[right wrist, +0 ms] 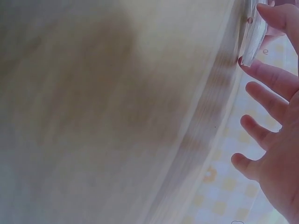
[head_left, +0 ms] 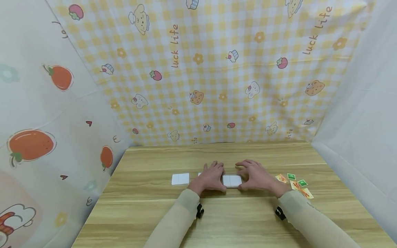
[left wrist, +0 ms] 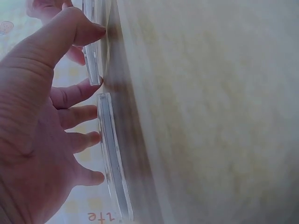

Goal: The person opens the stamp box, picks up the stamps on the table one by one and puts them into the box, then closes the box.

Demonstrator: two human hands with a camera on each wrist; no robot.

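A flat white case with clear plastic edges [head_left: 232,181] lies between the two hands on the wooden table. My left hand [head_left: 211,177] holds it at its left end, with thumb and index finger at the corners; the other fingers are spread. At its right end, my right hand [head_left: 256,176] holds it with thumb and index finger, the remaining fingers apart. A second clear case [left wrist: 112,154] stands beside the left fingers, mostly hidden by that hand in the head view. Farther left lies a third white case [head_left: 180,179].
Small orange-and-yellow cards [head_left: 306,193] and green cards [head_left: 291,176] lie to the right, by the right forearm. A yellow checked cloth [head_left: 198,79] hangs behind the table [head_left: 223,220], with white cloth on both sides.
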